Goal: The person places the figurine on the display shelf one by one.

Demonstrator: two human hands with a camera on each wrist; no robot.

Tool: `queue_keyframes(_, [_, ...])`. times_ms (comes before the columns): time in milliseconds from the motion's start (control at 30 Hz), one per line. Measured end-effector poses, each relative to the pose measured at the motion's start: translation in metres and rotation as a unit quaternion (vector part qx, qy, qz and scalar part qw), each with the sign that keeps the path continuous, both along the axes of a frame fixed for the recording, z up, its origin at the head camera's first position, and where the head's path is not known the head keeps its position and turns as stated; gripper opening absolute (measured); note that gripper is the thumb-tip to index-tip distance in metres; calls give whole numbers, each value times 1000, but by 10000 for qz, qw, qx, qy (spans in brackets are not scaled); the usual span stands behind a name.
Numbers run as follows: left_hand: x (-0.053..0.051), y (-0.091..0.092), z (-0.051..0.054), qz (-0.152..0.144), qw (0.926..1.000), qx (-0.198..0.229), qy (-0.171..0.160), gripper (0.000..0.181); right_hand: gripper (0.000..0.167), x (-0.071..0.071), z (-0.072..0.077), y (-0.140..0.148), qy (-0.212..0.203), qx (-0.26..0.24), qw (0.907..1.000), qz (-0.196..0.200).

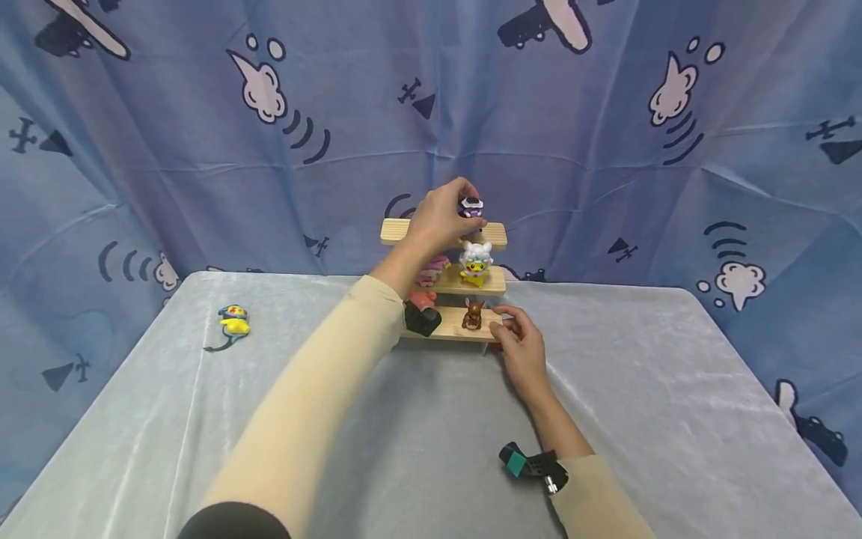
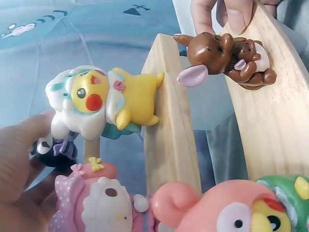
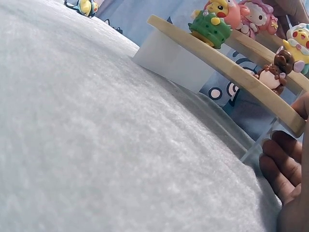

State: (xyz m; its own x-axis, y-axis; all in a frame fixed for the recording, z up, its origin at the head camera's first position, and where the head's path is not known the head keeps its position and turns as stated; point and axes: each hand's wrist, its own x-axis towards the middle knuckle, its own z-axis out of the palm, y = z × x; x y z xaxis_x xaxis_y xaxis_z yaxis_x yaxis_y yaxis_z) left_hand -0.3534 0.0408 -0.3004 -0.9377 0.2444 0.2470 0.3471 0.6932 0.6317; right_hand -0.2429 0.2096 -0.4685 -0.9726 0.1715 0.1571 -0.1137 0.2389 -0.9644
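Note:
My left hand (image 1: 441, 217) pinches a small purple, black and white figurine (image 1: 472, 207) at the top plank (image 1: 497, 235) of a three-step wooden display shelf. Whether the figurine's base touches the plank cannot be made out. My right hand (image 1: 524, 352) grips the right end of the bottom plank (image 1: 453, 329), thumb on top. Close to that thumb sits a brown long-eared figurine (image 2: 212, 58). A yellow figurine in a white hood (image 2: 111, 101) and a pink-hooded figurine (image 2: 104, 205) stand on the middle plank. My left arm partly hides the bottom plank's left side in the head view.
On the bottom plank's left stands a pink and green figurine (image 3: 212, 29). A yellow figurine with a dark blue tail (image 1: 235, 323) lies at the left of the cloth-covered table (image 1: 640, 374). Behind the shelf hangs a blue patterned curtain (image 1: 364, 97).

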Motion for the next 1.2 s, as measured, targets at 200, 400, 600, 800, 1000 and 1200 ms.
queue_keyframes(200, [-2, 3, -4, -315, 9991, -156, -239, 42, 29, 1, 0, 2, -10, -70, 10000, 39])
queue_keyframes(400, [-1, 3, -5, -485, 9977, -346, -328, 44, 29, 1, 0, 2, 17, -94, 9999, 37])
queue_keyframes(600, [0, -2, -6, -359, 9986, 40, -377, 45, 30, -1, -1, 1, 54, -137, 9999, 66])
queue_keyframes(800, [0, -8, -1, -350, 9984, 311, -312, 40, 29, -1, 1, 0, 101, -88, 9999, 77])
queue_keyframes(1000, [-3, -9, 0, -398, 9958, 609, -551, 53, 29, -1, 1, 1, 31, -23, 10000, 25])
queue_keyframes(1200, [-3, -9, -3, -398, 9942, 701, -714, 57, 30, 0, 2, 0, -10, -7, 10000, -11])
